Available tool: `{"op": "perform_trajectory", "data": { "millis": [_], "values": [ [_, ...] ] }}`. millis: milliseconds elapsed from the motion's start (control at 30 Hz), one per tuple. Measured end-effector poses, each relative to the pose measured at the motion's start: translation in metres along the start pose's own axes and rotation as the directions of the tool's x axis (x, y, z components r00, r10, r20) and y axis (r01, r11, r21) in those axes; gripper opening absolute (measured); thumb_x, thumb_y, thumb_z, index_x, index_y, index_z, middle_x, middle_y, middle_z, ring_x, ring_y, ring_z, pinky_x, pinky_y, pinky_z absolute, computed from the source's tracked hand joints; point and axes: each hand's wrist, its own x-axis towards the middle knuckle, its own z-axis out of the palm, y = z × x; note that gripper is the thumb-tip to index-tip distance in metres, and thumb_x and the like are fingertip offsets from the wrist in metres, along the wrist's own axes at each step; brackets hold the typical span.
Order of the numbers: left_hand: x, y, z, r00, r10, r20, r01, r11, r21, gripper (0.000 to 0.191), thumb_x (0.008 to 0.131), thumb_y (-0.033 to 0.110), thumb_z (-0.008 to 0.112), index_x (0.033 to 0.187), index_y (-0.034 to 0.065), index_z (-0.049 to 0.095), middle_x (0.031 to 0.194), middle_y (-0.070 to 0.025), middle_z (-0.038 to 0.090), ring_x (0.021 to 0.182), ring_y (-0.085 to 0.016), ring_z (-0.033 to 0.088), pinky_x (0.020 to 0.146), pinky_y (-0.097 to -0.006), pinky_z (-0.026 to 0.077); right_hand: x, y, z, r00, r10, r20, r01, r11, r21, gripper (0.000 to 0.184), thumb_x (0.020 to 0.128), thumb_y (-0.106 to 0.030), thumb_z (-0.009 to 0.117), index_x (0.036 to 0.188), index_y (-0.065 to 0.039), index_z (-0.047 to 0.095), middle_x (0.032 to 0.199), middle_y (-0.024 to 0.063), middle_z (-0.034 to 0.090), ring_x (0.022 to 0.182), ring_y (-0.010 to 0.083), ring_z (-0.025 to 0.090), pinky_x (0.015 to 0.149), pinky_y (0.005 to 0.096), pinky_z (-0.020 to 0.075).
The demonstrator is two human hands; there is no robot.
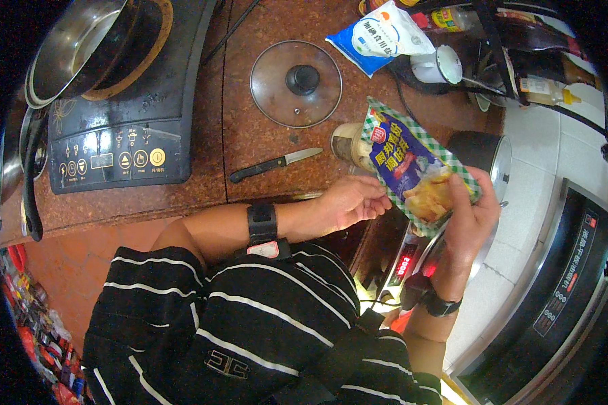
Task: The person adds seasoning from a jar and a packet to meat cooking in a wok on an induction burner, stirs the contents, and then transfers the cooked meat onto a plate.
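Observation:
A green-checked, blue and yellow seasoning packet (410, 167) is held up over the counter's front edge. My right hand (471, 217) grips its right edge, thumb on the printed front and fingers behind. At the packet's lower left edge, the fingertips of my left hand (357, 202) pinch the rim. Partly hidden behind the packet, a jar (345, 143) lies or stands on the counter; which one I cannot tell. Left of the jar is a paring knife (276, 165) with a black handle. Beyond the knife rests a round glass lid (271, 91) with a black knob.
An induction cooker (116, 136) bearing a metal pan (76, 55) occupies the left of the granite counter (233, 121). At the back are a blue-white salt bag (372, 38) and a white enamel mug (433, 66). A lidded pot (479, 152) and range hood (552, 283) are on the right.

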Motion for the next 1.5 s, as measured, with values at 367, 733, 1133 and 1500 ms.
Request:
{"op": "perform_trajectory", "data": {
  "millis": [367, 733, 1133, 1500],
  "values": [
    [0.000, 0.003, 0.001, 1.000, 0.017, -0.012, -0.017, 1.000, -0.001, 0.009, 0.091, 0.008, 0.054, 0.085, 0.0005, 0.057, 0.080, -0.0159, 0.065, 0.063, -0.018, 0.061, 0.058, -0.0277, 0.050, 0.002, -0.002, -0.001, 0.998, -0.064, 0.028, 0.065, 0.997, -0.035, 0.009, 0.087, -0.007, 0.063, 0.092, 0.001, 0.062, 0.079, 0.0003, 0.061, 0.074, 0.0053, 0.053, 0.067, 0.0207, 0.0452],
    [-0.001, 0.001, 0.001, 1.000, 0.011, -0.012, -0.011, 1.000, -0.028, 0.009, 0.091, 0.008, 0.054, 0.088, 0.0000, 0.058, 0.081, -0.0146, 0.065, 0.064, -0.017, 0.061, 0.059, -0.0264, 0.051, 0.002, 0.002, 0.001, 1.000, -0.004, 0.017, 0.004, 1.000, -0.022, 0.008, 0.087, -0.006, 0.063, 0.091, 0.001, 0.062, 0.080, -0.0005, 0.062, 0.075, 0.0061, 0.054, 0.069, 0.0216, 0.0462],
    [-0.002, 0.000, -0.004, 1.000, 0.027, -0.010, -0.027, 1.000, -0.005, 0.010, 0.091, 0.009, 0.055, 0.088, 0.0000, 0.058, 0.082, -0.0148, 0.065, 0.066, -0.017, 0.061, 0.061, -0.0265, 0.051, 0.000, 0.006, 0.002, 0.995, 0.098, -0.004, -0.096, 0.984, 0.148, 0.008, 0.086, -0.004, 0.063, 0.093, 0.000, 0.062, 0.082, -0.0004, 0.061, 0.079, 0.0063, 0.054, 0.072, 0.0220, 0.0452],
    [-0.005, 0.001, -0.008, 1.000, 0.027, -0.005, -0.027, 1.000, -0.008, 0.006, 0.090, 0.007, 0.057, 0.087, 0.0018, 0.057, 0.081, -0.0150, 0.065, 0.065, -0.017, 0.061, 0.060, -0.0263, 0.051, 0.010, 0.001, -0.031, 0.975, 0.060, 0.214, -0.050, 0.997, -0.050, 0.010, 0.083, 0.002, 0.061, 0.093, 0.002, 0.062, 0.081, 0.0002, 0.062, 0.076, 0.0062, 0.056, 0.070, 0.0213, 0.0451]
  ]
}}
